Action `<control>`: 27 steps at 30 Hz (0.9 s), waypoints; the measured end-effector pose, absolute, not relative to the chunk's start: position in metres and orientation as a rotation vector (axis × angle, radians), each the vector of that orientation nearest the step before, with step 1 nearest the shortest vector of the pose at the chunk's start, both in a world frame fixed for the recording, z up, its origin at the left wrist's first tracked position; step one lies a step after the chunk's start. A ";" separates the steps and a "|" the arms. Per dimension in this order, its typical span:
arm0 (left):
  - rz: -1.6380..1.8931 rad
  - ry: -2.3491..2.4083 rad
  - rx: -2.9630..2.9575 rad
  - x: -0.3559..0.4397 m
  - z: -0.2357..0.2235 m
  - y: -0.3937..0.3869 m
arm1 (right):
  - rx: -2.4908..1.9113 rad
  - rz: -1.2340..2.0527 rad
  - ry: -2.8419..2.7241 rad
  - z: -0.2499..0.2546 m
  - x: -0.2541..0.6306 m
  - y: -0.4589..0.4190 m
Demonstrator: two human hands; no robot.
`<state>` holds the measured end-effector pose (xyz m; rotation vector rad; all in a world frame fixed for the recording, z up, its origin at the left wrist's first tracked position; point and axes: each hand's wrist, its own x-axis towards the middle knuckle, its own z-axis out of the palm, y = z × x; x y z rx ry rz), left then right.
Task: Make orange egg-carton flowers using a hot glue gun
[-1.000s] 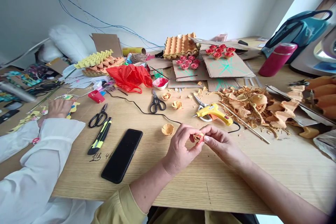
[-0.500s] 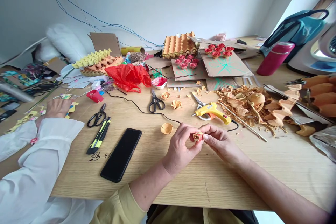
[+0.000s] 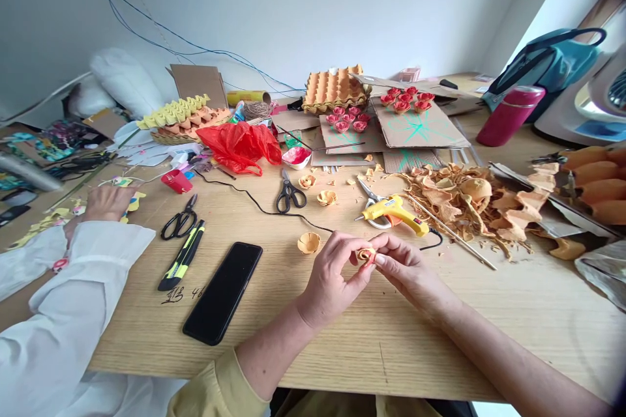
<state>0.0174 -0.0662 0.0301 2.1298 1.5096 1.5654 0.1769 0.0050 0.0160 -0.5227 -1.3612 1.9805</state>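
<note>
As left hand (image 3: 328,283) and right hand (image 3: 409,272) clamp one rolled flower (image 3: 366,255), three orange cups (image 3: 309,243) beyond — one glue gun (image 3: 398,212).

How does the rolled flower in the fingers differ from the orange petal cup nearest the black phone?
The orange-and-red rolled flower is curled tight; the orange petal cup opens like a bowl. The flower shows red, the cup only orange. The fingers hold the flower; the cup sits on the wooden table.
</note>
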 end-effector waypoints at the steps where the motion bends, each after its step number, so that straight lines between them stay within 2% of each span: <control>1: 1.568 1.512 2.120 0.018 0.030 -0.067 | -0.525 1.984 -1.351 0.017 0.177 0.005; 27: 1.567 1.511 2.150 0.019 0.028 -0.067 | -0.525 1.963 -1.369 0.014 0.178 0.003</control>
